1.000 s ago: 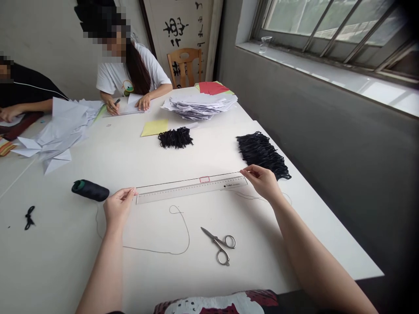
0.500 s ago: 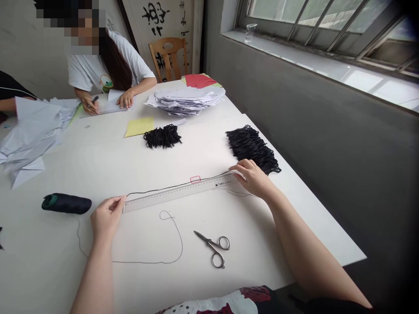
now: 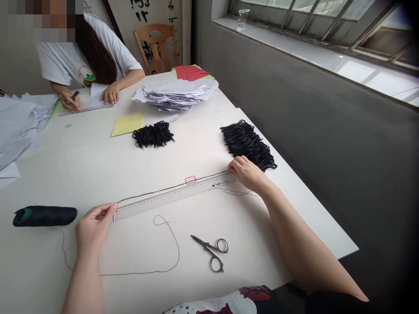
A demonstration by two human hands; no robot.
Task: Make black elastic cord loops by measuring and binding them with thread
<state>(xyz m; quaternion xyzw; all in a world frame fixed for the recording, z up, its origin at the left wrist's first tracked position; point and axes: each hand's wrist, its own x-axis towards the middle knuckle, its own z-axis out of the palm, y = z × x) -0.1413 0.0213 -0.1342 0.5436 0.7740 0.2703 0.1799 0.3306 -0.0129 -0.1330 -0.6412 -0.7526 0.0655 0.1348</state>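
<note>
A thin black cord (image 3: 153, 192) runs nearly straight along the upper edge of a clear ruler (image 3: 163, 201). My left hand (image 3: 93, 224) pinches the cord's near end at the ruler's left end. At the far end, my right hand (image 3: 249, 172) is closed on the cord, its fingers over the ruler's right end. A small red-outlined rectangle (image 3: 190, 180) shows at the ruler's upper edge. Left of my left hand lies a dark thread spool (image 3: 49, 216). Loose thread (image 3: 178, 250) curls below the ruler, beside the metal scissors (image 3: 209, 247).
Black cord bundles lie beyond the ruler, one (image 3: 248, 144) by my right hand, another (image 3: 153, 134) near a yellow sheet (image 3: 127, 124). A paper stack (image 3: 176, 93) stands farther back. Opposite, a person's hand (image 3: 70, 102) holds a pen. White papers (image 3: 16, 126) cover the left side.
The cord now lies straighter between my hands, where it sagged and waved slightly before. My right fingers have closed together. The camera view has shifted, carrying most things leftward.
</note>
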